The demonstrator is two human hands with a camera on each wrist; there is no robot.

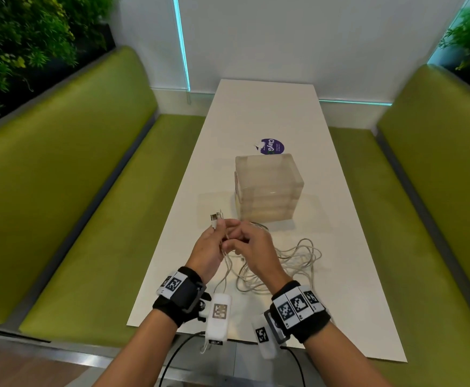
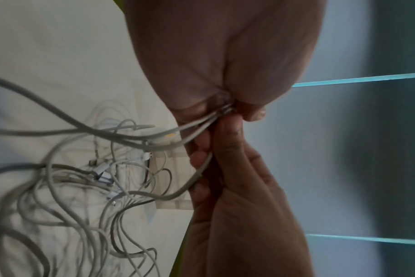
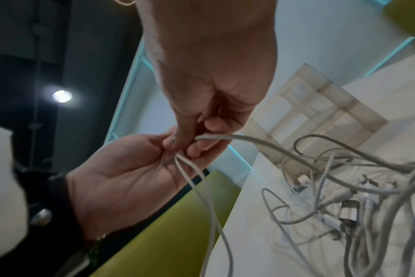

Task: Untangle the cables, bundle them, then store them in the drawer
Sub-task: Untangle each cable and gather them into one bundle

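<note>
Both hands meet above the near half of the long white table (image 1: 340,219). The left hand (image 1: 207,251) pinches two thin white cable strands (image 3: 190,174) between thumb and fingertips, and two plug ends (image 1: 216,217) stick up past its thumb. The right hand (image 1: 253,247) curls its fingers round a thicker white cable (image 3: 225,137) just beside that pinch (the head view hides its fingertips behind the knuckles; the right wrist view shows them). The rest of the tangled heap of pale white and grey cables (image 1: 289,263) lies on the table under and right of the hands, its connectors blurred in both wrist views. Just beyond stands the translucent plastic drawer box (image 1: 268,188); how many drawers it has is hard to make out. A purple round sticker (image 1: 273,146) lies behind it, partly cut off by the box.
</note>
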